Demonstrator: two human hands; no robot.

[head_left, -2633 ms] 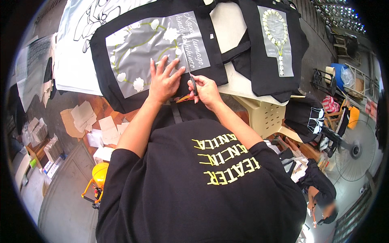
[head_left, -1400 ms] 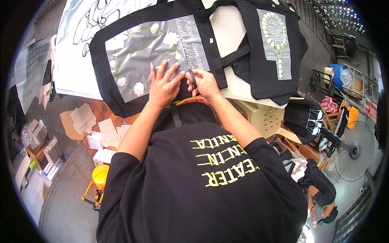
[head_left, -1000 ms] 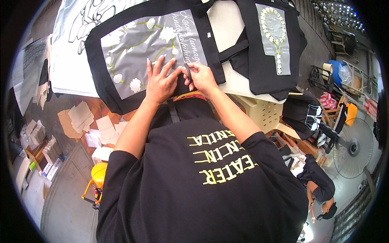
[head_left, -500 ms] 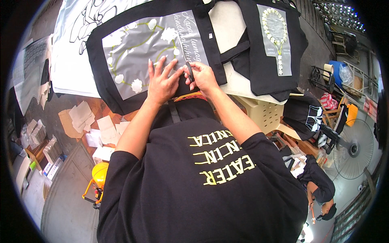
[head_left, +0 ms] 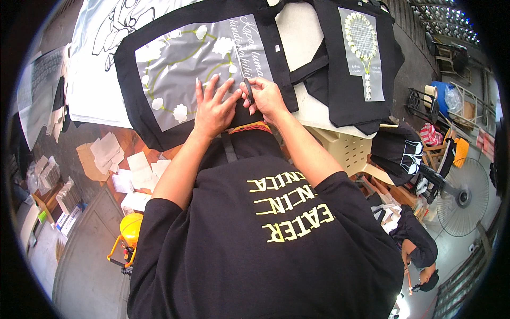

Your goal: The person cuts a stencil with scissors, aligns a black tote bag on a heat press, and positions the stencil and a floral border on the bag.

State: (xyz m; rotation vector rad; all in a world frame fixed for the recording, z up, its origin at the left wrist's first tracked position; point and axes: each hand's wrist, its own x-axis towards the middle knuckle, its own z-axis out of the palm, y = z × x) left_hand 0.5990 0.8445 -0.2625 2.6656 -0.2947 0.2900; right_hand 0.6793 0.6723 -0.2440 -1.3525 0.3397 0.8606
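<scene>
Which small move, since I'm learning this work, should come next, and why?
Probably a short, careful stroke with the slim black tool beside the white lettering: the right hand grips it over the translucent film, and the left hand lies spread there, seemingly steadying it. The left fingers are close to the tool, so going slowly seems wise.

Two hands (head_left: 214,110) (head_left: 268,100) and one slim dark tool (head_left: 248,91) are showing; two black bags (head_left: 130,95) (head_left: 348,111) are carrying two translucent sheets (head_left: 180,66) (head_left: 380,80); one round fan (head_left: 463,198) and one co-worker (head_left: 417,239) are appearing.
</scene>
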